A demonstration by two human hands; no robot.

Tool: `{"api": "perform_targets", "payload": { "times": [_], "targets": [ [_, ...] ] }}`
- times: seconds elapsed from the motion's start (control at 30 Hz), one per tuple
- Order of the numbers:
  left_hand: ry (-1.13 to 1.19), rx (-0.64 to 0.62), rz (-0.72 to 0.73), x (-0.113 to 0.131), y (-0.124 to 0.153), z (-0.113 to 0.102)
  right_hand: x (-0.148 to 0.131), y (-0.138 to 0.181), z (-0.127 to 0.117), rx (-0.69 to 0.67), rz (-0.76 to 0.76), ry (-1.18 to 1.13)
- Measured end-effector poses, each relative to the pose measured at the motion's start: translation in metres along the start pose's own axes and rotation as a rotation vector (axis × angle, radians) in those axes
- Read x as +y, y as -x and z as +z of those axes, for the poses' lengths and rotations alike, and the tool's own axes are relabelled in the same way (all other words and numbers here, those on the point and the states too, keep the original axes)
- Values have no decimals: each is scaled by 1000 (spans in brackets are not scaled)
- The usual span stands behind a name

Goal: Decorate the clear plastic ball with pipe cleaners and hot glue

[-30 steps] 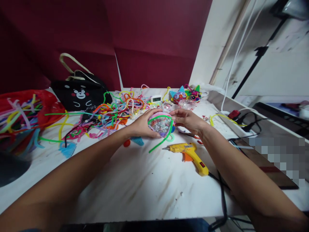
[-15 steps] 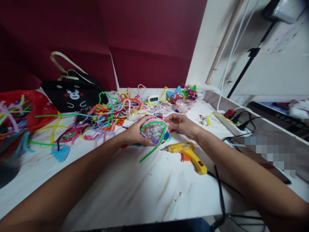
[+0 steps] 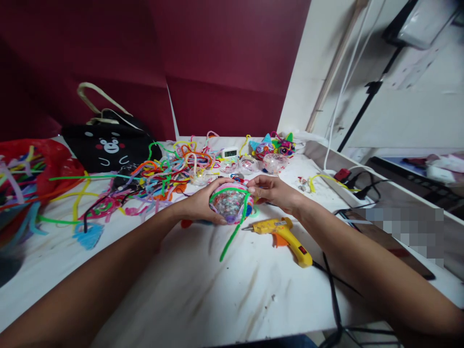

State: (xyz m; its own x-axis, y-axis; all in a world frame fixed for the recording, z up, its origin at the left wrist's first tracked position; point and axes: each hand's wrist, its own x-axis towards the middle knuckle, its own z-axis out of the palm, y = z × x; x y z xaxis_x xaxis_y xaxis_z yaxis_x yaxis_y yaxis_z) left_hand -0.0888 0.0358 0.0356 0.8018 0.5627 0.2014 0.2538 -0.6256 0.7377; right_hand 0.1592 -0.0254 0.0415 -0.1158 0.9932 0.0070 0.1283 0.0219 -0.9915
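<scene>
A rounded, hollow-looking craft piece [image 3: 229, 204], clear in the middle with a rim of coloured pipe cleaners, is held just over the table. My left hand [image 3: 203, 202] wraps round its left side, thumb at the lower edge. A green pipe cleaner [image 3: 234, 238] runs along the rim's top, and its loose end hangs down over the front right. At the upper right of the rim, my right hand [image 3: 266, 191] pinches this green pipe cleaner between thumb and fingers. Close below the right hand lies a yellow hot glue gun [image 3: 281, 232], its nozzle pointing left.
Loose pipe cleaners [image 3: 174, 164] pile up behind the left hand, beside a red bag [image 3: 61, 164] and a black bag [image 3: 108, 150]. Clear plastic domes [image 3: 275, 163], a small digital clock [image 3: 229, 152] and decorated figures [image 3: 263, 146] stand behind. A power strip [image 3: 350, 186] and cables lie right.
The green pipe cleaner's loose end has swung to the right and hangs more steeply. Both hands keep hold of the piece in nearly the same place; the view has shifted slightly.
</scene>
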Motion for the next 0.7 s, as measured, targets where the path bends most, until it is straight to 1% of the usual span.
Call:
{"api": "perform_targets", "payload": {
  "times": [0.17,0.27,0.33,0.43,0.57,0.7],
  "targets": [
    [-29,7,-6,-3,1,-1,-6,5,-5,-11,5,53],
    [10,13,-33,0,1,-1,-4,6,-11,-7,-10,154],
    [26,17,-37,2,1,0,-1,6,-14,-10,-28,277],
    [-14,31,-28,2,1,0,3,7,-12,-47,-62,517],
    [2,28,-28,1,2,0,4,7,-4,-73,-82,839],
    [58,37,-31,2,1,1,5,3,5,-91,-63,1052]
  ]
}}
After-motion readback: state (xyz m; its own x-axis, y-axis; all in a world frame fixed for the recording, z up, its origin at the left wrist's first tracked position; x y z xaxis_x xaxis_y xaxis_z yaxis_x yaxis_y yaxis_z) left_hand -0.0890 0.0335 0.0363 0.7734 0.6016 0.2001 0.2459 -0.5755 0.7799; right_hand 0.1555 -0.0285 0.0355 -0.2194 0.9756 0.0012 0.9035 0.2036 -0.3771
